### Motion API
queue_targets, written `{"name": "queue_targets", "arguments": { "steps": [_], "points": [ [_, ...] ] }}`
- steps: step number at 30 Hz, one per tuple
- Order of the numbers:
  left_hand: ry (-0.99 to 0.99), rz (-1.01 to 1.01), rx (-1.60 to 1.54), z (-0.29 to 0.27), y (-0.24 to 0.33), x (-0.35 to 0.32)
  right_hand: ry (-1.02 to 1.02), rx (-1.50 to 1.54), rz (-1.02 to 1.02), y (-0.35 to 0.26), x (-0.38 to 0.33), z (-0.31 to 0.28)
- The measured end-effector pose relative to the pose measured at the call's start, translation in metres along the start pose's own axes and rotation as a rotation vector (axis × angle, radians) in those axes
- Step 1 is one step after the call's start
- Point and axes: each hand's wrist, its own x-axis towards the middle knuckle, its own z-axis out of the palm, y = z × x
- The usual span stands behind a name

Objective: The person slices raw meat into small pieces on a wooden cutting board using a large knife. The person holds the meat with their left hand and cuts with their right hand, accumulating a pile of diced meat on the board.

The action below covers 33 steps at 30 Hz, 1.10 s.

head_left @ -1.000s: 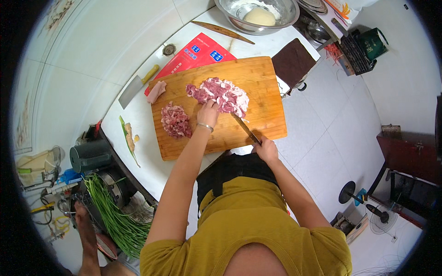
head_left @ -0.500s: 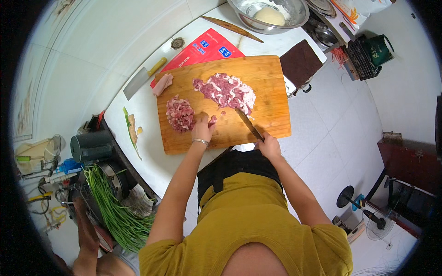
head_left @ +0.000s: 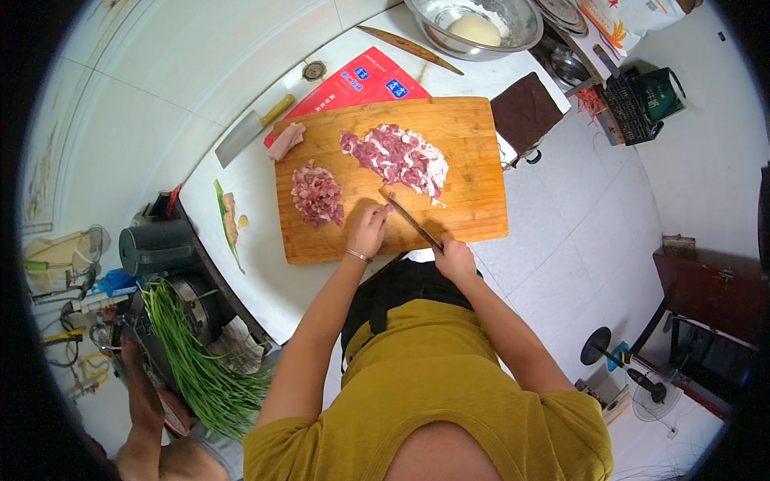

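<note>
A knife (head_left: 416,222) is gripped by its handle in my right hand (head_left: 455,259), its blade slanting up and left over the wooden cutting board (head_left: 473,176). My left hand (head_left: 369,231) lies at the board's near edge, fingers closed on a small piece of meat (head_left: 390,208) beside the blade. Sliced meat (head_left: 397,156) with white fat is spread over the upper middle of the board. To the left sits a heap of diced meat (head_left: 317,194). A pale pink chunk (head_left: 286,141) rests at the board's upper left corner.
A cleaver (head_left: 253,130) lies left of the board on the white table (head_left: 265,232), near ginger and scallion (head_left: 230,220). A metal bowl (head_left: 513,38) holds dough behind. Another person's arm (head_left: 143,401) reaches toward green stalks (head_left: 200,361) at lower left.
My left hand has moved right, bringing the meat piece next to the blade. The knife has shifted left and away from the sliced meat.
</note>
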Motion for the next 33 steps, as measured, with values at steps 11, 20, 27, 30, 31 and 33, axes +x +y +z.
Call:
{"name": "queue_targets", "arguments": {
  "steps": [11, 20, 27, 30, 31, 33],
  "points": [
    [-0.113, 0.129, 0.265, 0.005, -0.003, 0.002, 0.0, -0.138, -0.099, -0.019, 0.023, 0.012],
    [-0.087, 0.151, 0.265, 0.015, -0.012, 0.0, -0.141, -0.246, -0.035, -0.027, 0.022, -0.006],
    [-0.036, 0.21, 0.227, 0.015, -0.012, 0.002, -0.219, -0.242, -0.045, -0.055, 0.047, 0.002],
    [-0.031, 0.236, 0.235, 0.02, -0.016, -0.002, -0.155, -0.216, -0.096, -0.057, 0.057, 0.01],
    [-0.038, 0.229, 0.252, 0.02, -0.016, -0.003, -0.149, -0.218, -0.101, -0.054, 0.055, 0.01],
    [-0.042, 0.214, 0.258, 0.02, -0.015, -0.001, -0.138, -0.226, -0.105, -0.039, 0.044, 0.007]
  ]
}}
